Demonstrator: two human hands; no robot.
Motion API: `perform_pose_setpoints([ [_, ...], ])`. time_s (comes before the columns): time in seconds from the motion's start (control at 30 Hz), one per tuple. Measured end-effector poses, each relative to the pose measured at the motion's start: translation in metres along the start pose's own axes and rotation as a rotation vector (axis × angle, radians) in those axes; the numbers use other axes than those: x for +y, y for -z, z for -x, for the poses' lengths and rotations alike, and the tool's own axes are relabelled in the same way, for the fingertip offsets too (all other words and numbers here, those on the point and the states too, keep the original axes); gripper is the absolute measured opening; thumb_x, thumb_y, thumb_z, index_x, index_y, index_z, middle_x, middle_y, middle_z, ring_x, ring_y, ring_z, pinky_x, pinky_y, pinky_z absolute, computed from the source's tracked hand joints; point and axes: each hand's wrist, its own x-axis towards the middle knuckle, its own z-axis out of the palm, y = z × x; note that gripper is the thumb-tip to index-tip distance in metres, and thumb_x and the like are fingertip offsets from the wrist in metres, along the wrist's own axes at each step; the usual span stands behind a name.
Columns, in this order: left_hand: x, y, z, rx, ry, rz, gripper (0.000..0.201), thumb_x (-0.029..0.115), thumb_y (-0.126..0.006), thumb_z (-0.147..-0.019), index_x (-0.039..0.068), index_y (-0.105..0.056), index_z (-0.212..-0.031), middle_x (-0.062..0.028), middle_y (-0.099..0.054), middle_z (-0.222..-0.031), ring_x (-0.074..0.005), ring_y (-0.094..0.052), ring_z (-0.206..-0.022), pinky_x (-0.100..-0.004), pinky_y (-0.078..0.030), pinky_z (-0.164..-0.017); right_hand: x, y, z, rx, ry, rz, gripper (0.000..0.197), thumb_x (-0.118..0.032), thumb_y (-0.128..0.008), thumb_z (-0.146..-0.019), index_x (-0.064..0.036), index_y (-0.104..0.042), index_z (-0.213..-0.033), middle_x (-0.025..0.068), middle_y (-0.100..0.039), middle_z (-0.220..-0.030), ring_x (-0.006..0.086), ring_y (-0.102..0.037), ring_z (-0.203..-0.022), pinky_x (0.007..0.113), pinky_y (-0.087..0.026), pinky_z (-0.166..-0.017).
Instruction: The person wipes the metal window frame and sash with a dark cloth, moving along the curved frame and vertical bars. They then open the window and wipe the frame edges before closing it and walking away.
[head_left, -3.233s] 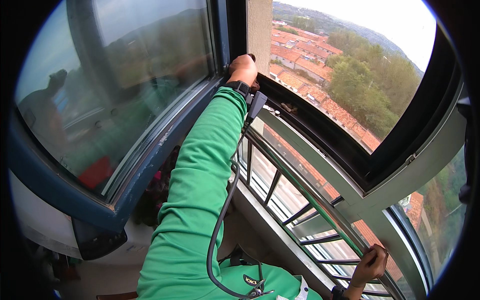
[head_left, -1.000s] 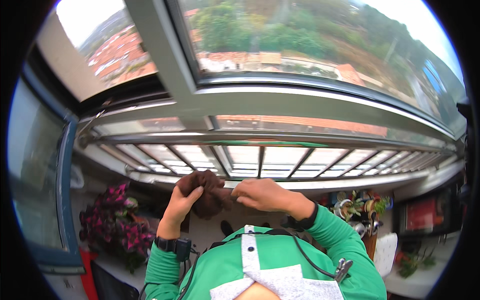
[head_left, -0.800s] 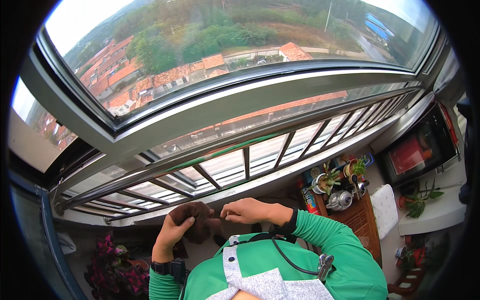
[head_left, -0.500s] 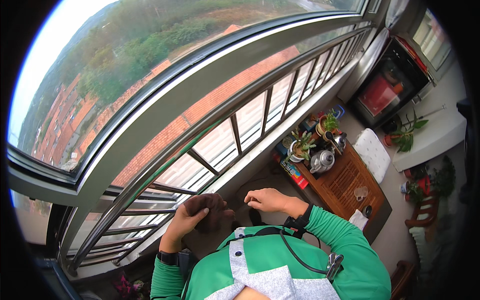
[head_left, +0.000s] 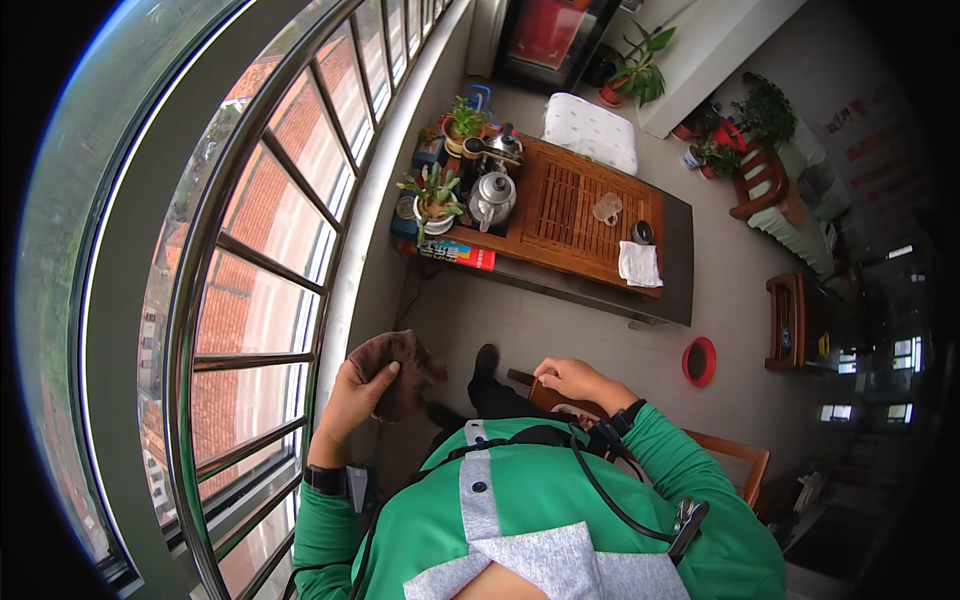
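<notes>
My left hand (head_left: 343, 404) is closed on a crumpled brown cloth (head_left: 402, 375), thumb on top, and the cloth's loose end hangs toward the floor. The hand is just to the right of the metal window railing (head_left: 255, 358). In front of my body on the right, my right hand (head_left: 577, 380) is closed with its fingers curled in. Nothing shows in it. Below and behind it, a brown wooden seat (head_left: 545, 397) is partly covered by the hand and my body.
Ahead stands a low wooden tea table (head_left: 570, 205) bearing a metal kettle (head_left: 492, 199), a glass cup (head_left: 607, 208), a white cloth (head_left: 640, 264) and potted plants (head_left: 436, 200). A red-rimmed bin (head_left: 699, 361) stands on the floor at right, short of a small wooden cabinet (head_left: 793, 325).
My view has turned right and down, away from the window toward the tea table and floor. The brown cloth stays in my left hand; my right hand has moved a little farther from it.
</notes>
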Motion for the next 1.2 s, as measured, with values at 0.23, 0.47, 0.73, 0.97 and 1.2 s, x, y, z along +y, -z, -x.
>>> perform_pose_setpoints([
  [0.23, 0.030, -0.043, -0.064, -0.198, 0.045, -0.035, 0.037, 0.007, -0.064, -0.099, -0.003, -0.058, -0.134, -0.0068, -0.069, -0.122, -0.0147, -0.063, -0.114, -0.0307, -0.048, -0.102, 0.116, -0.028, 0.049, 0.142, -0.232, -0.337, 0.027, -0.022, -0.061, -0.098, 0.0002, -0.068, -0.112, 0.0143, -0.074, -0.095, 0.0230, -0.072, -0.083, 0.035, -0.056, -0.074],
  [0.47, 0.059, -0.119, -0.145, -0.348, 0.052, -0.150, 0.033, 0.010, -0.061, -0.103, -0.002, -0.059, -0.133, -0.0027, -0.069, -0.118, -0.0108, -0.062, -0.109, -0.0273, -0.049, -0.096, 0.221, -0.039, 0.076, 0.382, -0.375, -0.585, 0.027, -0.023, -0.059, -0.101, -0.0004, -0.067, -0.113, 0.0109, -0.073, -0.091, 0.0189, -0.071, -0.081, 0.033, -0.058, -0.066],
  [0.73, 0.059, -0.208, -0.234, -0.589, 0.323, -0.041, 0.037, 0.021, -0.060, -0.105, 0.001, -0.058, -0.137, -0.0022, -0.066, -0.127, -0.0128, -0.058, -0.117, -0.0301, -0.044, -0.106, 0.277, -0.057, 0.116, 0.592, -0.523, -0.803, 0.024, -0.021, -0.055, -0.103, -0.0023, -0.065, -0.115, 0.0117, -0.074, -0.088, 0.0167, -0.071, -0.075, 0.032, -0.057, -0.064],
  [0.97, 0.061, -0.258, -0.318, -0.842, 0.344, -0.158, 0.039, 0.019, -0.060, -0.105, 0.001, -0.054, -0.139, -0.0012, -0.063, -0.127, -0.0128, -0.058, -0.116, -0.0289, -0.046, -0.103, 0.259, -0.110, 0.129, 0.761, -0.605, -1.044, 0.025, -0.017, -0.055, -0.101, 0.0002, -0.062, -0.118, 0.0115, -0.072, -0.089, 0.0179, -0.069, -0.075, 0.033, -0.056, -0.067],
  [1.2, 0.073, -0.299, -0.398, -0.973, 0.449, -0.123, 0.036, 0.015, -0.064, -0.102, -0.002, -0.059, -0.133, -0.0029, -0.068, -0.120, -0.0131, -0.063, -0.108, -0.0298, -0.050, -0.096, 0.201, -0.153, 0.107, 0.733, -0.983, -1.361, 0.028, -0.021, -0.053, -0.103, -0.0015, -0.062, -0.121, 0.0124, -0.074, -0.092, 0.0206, -0.072, -0.080, 0.034, -0.057, -0.064],
])
